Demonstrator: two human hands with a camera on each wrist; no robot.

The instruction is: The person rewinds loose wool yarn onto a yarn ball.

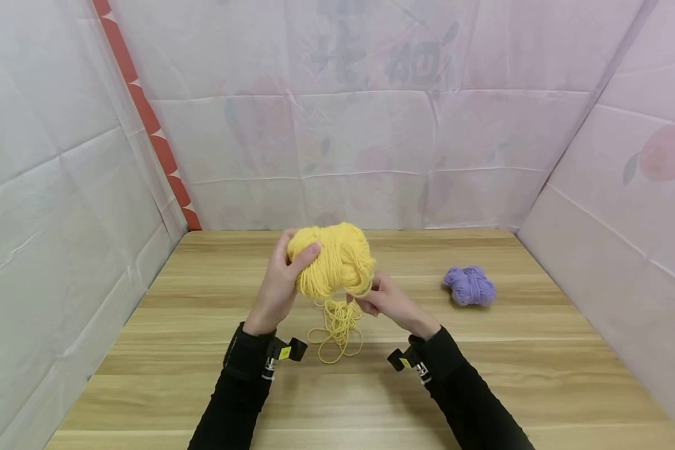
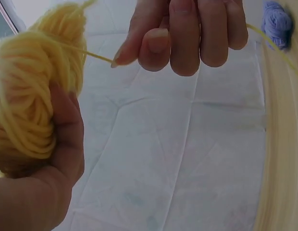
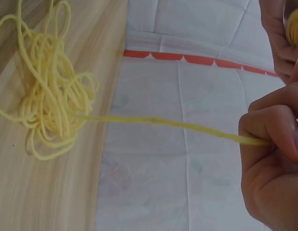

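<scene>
My left hand (image 1: 275,284) grips a thick skein of yellow yarn (image 1: 337,259) above the table, thumb across its near side. Just right of it, my right hand (image 1: 394,301) pinches a strand of yellow yarn (image 2: 98,57) that runs taut from the skein to the fingertips in the left wrist view. The same strand leaves the curled fingers on the other side. In the right wrist view it drops to a loose heap of yellow yarn (image 3: 50,91) on the tabletop. From the head that heap (image 1: 337,325) lies below the skein.
A small purple skein of yarn (image 1: 469,286) lies on the wooden table (image 1: 540,375), to the right of both hands. Pale sheeting (image 1: 360,137) hangs behind the table and on both sides. A red scalloped strip (image 1: 146,112) runs down the sheeting at the left.
</scene>
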